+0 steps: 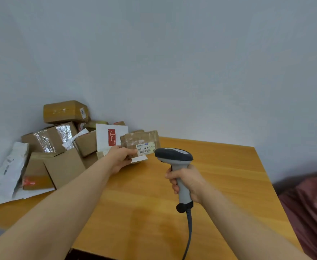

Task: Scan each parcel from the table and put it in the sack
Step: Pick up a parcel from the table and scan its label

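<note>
My left hand (120, 158) grips a small brown taped parcel (140, 140) by its lower left corner and holds it up above the table, its white barcode label (145, 149) turned toward me. My right hand (188, 182) grips the handle of a grey and dark barcode scanner (174, 156). The scanner's head sits just right of the label, almost touching it. Its cable (189, 237) hangs down toward me. A dark red fabric, perhaps the sack (311, 207), lies off the table's right edge.
Several cardboard boxes (64, 135) and white mailer bags (11, 169) are heaped in the back left corner of the wooden table (219, 175), against the grey wall. A white bag with a red logo (111, 136) stands behind my left hand.
</note>
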{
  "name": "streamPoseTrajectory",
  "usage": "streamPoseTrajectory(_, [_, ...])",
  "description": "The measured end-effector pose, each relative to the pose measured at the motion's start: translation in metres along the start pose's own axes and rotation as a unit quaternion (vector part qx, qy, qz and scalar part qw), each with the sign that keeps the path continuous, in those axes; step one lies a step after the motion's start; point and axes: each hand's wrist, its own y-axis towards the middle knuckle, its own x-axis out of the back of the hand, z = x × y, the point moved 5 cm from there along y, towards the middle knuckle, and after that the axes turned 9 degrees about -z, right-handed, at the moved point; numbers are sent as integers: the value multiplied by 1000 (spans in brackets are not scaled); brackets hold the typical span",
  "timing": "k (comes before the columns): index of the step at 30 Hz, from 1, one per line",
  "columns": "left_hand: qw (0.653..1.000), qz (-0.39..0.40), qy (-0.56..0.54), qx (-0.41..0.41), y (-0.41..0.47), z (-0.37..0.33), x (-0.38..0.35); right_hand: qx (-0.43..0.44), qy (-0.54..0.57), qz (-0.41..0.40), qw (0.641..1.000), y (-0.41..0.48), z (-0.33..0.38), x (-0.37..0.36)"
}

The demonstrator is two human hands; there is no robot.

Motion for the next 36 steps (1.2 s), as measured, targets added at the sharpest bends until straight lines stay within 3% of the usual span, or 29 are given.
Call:
streamPoseTrajectory(29, [998,48,42,26,50,9,-28,-19,-24,-54,998,19,-7,11])
streamPoseTrajectory(36, [991,103,67,50,59,25,-62,-52,92,-141,984,18,-31,40])
